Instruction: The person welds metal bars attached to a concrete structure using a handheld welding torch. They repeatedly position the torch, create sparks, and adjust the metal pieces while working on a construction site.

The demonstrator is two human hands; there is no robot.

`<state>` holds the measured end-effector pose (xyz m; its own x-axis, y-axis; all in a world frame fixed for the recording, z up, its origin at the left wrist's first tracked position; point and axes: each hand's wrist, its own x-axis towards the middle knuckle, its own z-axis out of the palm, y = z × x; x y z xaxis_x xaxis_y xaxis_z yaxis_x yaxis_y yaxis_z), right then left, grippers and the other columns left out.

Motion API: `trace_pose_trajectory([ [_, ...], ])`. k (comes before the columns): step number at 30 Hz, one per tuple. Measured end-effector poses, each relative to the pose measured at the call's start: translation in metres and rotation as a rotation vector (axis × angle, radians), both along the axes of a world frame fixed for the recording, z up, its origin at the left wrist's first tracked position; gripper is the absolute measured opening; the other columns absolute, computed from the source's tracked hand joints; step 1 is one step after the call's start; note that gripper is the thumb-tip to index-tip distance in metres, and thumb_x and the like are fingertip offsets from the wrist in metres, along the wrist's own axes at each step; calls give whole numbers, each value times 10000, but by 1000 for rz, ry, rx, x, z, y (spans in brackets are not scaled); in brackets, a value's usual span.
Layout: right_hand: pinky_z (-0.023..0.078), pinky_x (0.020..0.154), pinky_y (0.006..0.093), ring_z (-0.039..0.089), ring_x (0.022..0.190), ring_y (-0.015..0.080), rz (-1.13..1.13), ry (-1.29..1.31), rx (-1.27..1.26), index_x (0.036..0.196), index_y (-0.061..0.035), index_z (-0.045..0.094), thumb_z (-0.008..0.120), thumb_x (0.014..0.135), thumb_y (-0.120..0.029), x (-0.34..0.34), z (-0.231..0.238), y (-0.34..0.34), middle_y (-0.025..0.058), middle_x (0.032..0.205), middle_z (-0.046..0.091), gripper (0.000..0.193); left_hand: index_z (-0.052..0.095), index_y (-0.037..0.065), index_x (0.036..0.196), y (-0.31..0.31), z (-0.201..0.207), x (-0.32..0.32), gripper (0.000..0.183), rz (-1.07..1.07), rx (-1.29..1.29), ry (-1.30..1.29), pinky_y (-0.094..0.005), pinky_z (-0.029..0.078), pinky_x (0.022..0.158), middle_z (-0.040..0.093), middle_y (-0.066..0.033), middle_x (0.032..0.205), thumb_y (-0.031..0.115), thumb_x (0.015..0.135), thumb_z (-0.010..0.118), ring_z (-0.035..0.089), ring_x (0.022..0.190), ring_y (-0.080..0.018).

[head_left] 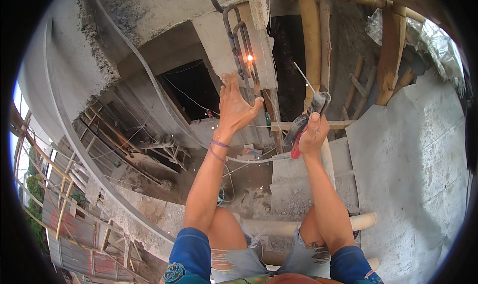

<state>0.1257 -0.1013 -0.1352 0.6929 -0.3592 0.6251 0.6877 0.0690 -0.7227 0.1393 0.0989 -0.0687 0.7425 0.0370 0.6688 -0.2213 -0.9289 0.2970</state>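
Note:
In front of me hangs a row of elongated steel loops (235,35), bent from dark bar. An orange-hot spot glows on the lowest loop, with small sparks scattered below. My left hand (235,103) is just under that glow, fingers stretched upward and thumb out to the right; the loop's lower end lies between them. Whether the palm touches the steel I cannot tell. To the right, my right hand (312,134) is closed round a welding electrode holder (317,104) with a dark jaw and red handle part. A thin welding rod (303,77) sticks out of it, its tip apart from the loops.
Bamboo poles (311,40) stand beyond the loops, and one bamboo pole (366,221) crosses at my knees. A grey metal sheet (413,169) covers the right side. A long cable (149,70) curves down from above. Bamboo scaffolding (62,199) is at the far left, with a lower floor beneath me.

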Motion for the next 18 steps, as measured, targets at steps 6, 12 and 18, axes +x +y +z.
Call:
trace_pose_trajectory([
  [6,354,611,314,420,672,126,-38,-11,31,836,19,550,435,1028,-489,14,-11,-23,26,702,471,554,188,-130,1491,1,-1,-1,1052,-17,-44,15,-503,187,1204,237,-407,1509,408,744,697,204,1464,-466],
  [12,341,626,325,382,681,139,-33,54,42,793,13,496,422,1031,-484,17,-14,-36,31,693,445,556,193,-135,1488,0,-3,1,1051,-21,-68,4,-504,193,1201,240,-407,1509,406,740,696,202,1465,-463],
  [18,326,624,320,377,690,137,-49,33,52,765,1,475,412,1035,-485,20,-16,-43,22,693,432,560,174,-167,1470,3,-5,3,1073,4,10,-28,-480,282,1156,274,-399,1495,438,755,699,304,1399,-482],
])
